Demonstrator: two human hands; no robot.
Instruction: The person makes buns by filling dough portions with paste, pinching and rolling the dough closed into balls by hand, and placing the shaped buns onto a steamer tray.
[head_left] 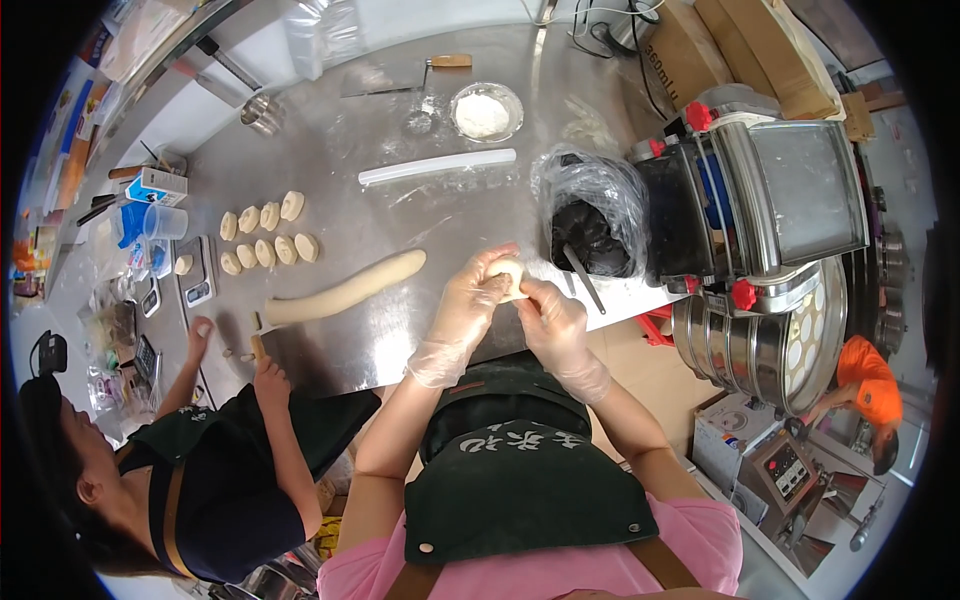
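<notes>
dough roll (pixel 345 288) on steel table (pixel 425 215)

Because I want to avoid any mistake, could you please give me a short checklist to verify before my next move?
1. Dough piece held by left hand and right hand: ok.
2. Clear gloves on both hands: ok.
3. Underside of the dough piece: cannot tell, hidden from this view.
4. Dark mass near the right hand, its tool sticking out: ok.
5. White powder only inside the bowl: not ok, traces also mark the tabletop.
6. Co-worker's hand apart from yours: ok.
</notes>
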